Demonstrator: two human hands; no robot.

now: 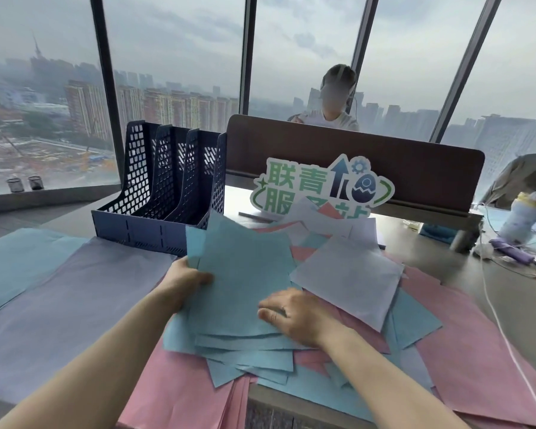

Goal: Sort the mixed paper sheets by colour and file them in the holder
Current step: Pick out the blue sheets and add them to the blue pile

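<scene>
Left hand [188, 281]: thumb curled over the left edge of a blue stack [245, 283], fingers hidden beneath it, gripping and lifting that edge so the sheets tilt up toward the far side; forearm runs in from the lower left. Right hand [291, 314]: palm down on the stack's lower right part, fingers bent with tips pressing the top sheet, closed round nothing that shows; forearm enters from the lower right. Blue stack: several sheets, lower edges fanned and uneven, lying over pink sheets [186, 385] that reach past the near table edge [279, 397]. Lilac sheet [350, 280]: just right of the stack, overlapping its right edge, atop a mixed heap [319, 230] of pink, blue and lilac sheets. Holder [164, 193]: dark blue, perforated, three upright slots with no paper showing in them, standing beyond the left hand, its front right corner just beside the raised blue edge. Left of the hands: one large lilac sheet [65, 295] and one large blue sheet [16, 261], flat, open surface. Right: large pink sheet [477, 345], white cable [492, 317] crossing it. Behind heap: cut-out sign [322, 184] against a brown divider [384, 162]; a person [334, 100] sits beyond.
</scene>
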